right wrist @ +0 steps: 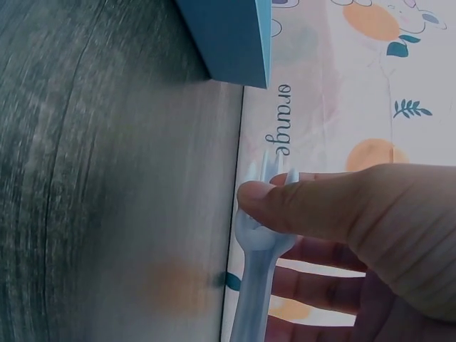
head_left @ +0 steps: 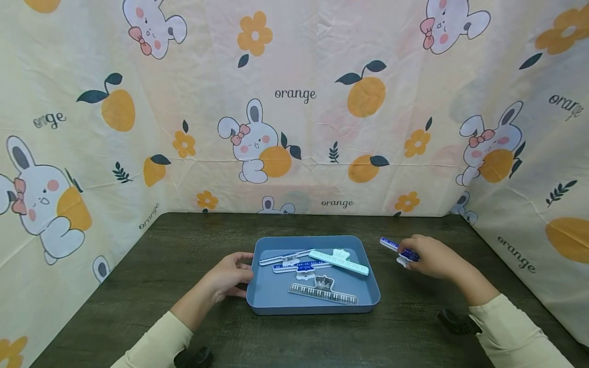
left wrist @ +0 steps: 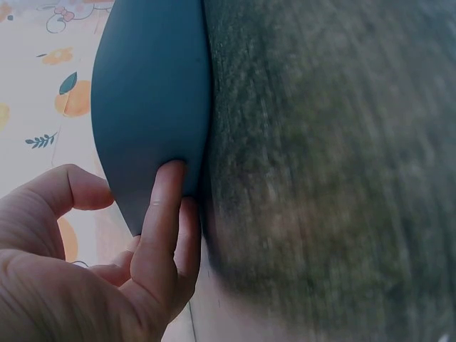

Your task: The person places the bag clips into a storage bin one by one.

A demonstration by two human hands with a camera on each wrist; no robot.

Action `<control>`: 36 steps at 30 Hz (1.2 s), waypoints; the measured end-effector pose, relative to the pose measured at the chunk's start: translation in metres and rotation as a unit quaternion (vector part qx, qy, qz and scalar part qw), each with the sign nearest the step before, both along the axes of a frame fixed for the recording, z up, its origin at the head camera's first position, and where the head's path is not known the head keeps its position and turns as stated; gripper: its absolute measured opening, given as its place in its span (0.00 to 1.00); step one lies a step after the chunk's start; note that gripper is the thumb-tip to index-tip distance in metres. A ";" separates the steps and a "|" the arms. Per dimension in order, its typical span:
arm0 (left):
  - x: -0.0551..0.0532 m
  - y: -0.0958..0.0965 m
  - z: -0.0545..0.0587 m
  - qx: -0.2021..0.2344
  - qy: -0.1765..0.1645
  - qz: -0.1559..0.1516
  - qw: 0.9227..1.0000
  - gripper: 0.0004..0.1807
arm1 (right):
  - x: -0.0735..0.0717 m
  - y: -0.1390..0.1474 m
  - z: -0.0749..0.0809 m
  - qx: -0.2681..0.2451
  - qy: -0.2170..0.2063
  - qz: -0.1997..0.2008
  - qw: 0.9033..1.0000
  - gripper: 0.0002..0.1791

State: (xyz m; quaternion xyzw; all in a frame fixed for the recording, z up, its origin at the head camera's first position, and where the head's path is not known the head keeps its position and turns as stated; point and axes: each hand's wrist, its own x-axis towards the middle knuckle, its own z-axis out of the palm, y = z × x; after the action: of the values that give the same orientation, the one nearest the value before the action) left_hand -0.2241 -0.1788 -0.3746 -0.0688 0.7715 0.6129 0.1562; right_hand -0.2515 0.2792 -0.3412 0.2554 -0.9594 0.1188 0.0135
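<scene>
My left hand (head_left: 226, 276) rests its fingertips against the outer left wall of a shallow blue tray (head_left: 271, 301). In the left wrist view, fingers (left wrist: 168, 199) press the tray's side. Off the tray's right side, my right hand (head_left: 428, 255) pinches a blue clip with a ruler-marked bar (head_left: 389, 244). Its pale scalloped handle (right wrist: 260, 239) shows under the thumb in the right wrist view. Several ruler clips lie in the tray: a mint one (head_left: 340, 262), a blue one (head_left: 301, 267), another blue-and-clear one (head_left: 285, 257) and a clear one with black markings (head_left: 323, 293).
The tray stands on a dark wood-grain table (head_left: 303, 342). A patterned cloth (head_left: 303, 128) with rabbits and oranges rises behind the table and along both sides. Dark wrist straps (head_left: 455, 322) sit near the sleeves.
</scene>
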 end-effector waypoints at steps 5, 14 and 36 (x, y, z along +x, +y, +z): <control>0.000 0.000 0.000 0.002 -0.001 -0.002 1.000 0.36 | 0.002 -0.004 0.003 -0.002 -0.001 0.001 1.000 0.15; 0.000 -0.001 0.001 0.001 -0.004 -0.004 1.000 0.37 | 0.003 -0.011 0.008 0.006 0.010 0.022 1.000 0.16; 0.001 -0.001 0.001 0.001 -0.001 -0.002 1.000 0.37 | 0.007 -0.034 0.022 0.023 0.017 0.054 0.998 0.15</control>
State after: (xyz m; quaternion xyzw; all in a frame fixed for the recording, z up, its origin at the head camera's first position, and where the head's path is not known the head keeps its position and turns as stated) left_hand -0.2232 -0.1794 -0.3740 -0.0676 0.7709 0.6132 0.1585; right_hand -0.2442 0.2449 -0.3194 0.3095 -0.9462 0.0932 0.0175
